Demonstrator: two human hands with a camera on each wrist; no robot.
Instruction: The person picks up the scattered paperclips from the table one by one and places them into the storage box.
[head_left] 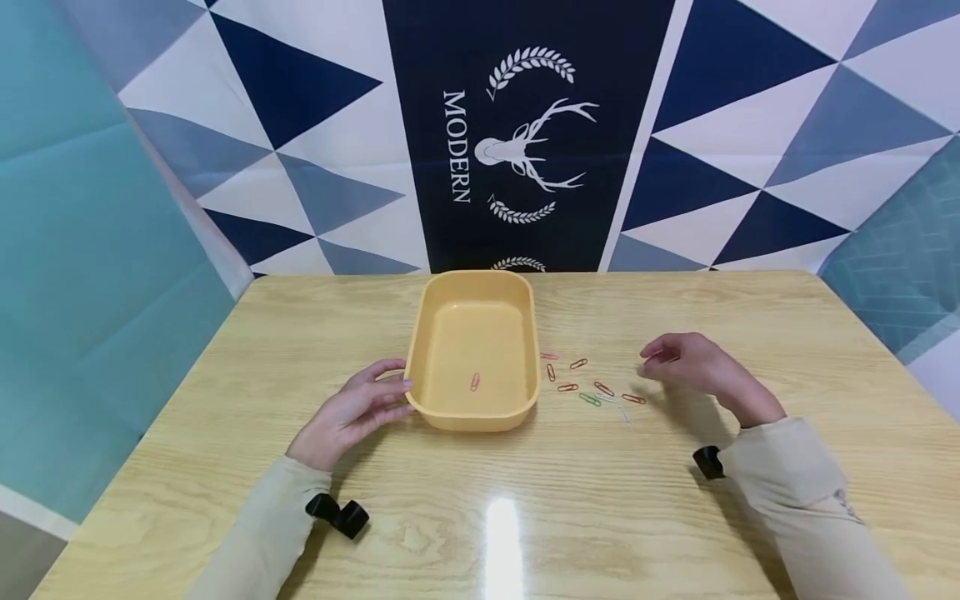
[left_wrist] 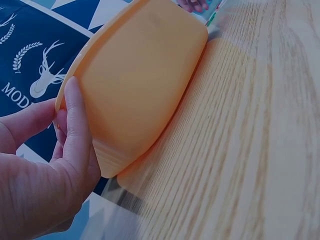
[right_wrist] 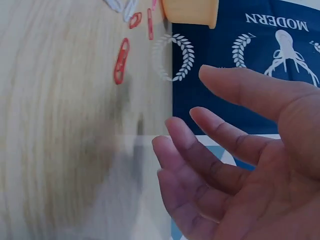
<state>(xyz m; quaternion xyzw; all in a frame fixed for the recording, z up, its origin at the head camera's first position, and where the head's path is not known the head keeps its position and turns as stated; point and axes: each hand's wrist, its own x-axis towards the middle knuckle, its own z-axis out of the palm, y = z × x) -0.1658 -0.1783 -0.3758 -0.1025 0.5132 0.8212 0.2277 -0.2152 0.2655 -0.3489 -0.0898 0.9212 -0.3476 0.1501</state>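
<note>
A yellow plastic tray [head_left: 472, 423] stands on the wooden table, with one pink paper clip [head_left: 475, 382] lying inside it. My left hand [head_left: 360, 408] holds the tray's left rim near its front corner; in the left wrist view the fingers of that hand [left_wrist: 55, 170] pinch the rim. To the right of the tray, several loose paper clips lie scattered, among them a green paper clip [head_left: 590, 399] and a red paper clip [head_left: 633, 399]. Over the table just right of these clips, my right hand [head_left: 690, 362] hovers with loosely bent fingers and nothing in them [right_wrist: 240, 160].
The wooden table [head_left: 420, 517] ends at the back against a patterned cloth [head_left: 517, 150] with a deer head and lettering. Teal cloth [head_left: 97, 292] hangs at the left side. Each sleeve carries a black wrist strap, such as the left strap [head_left: 337, 514].
</note>
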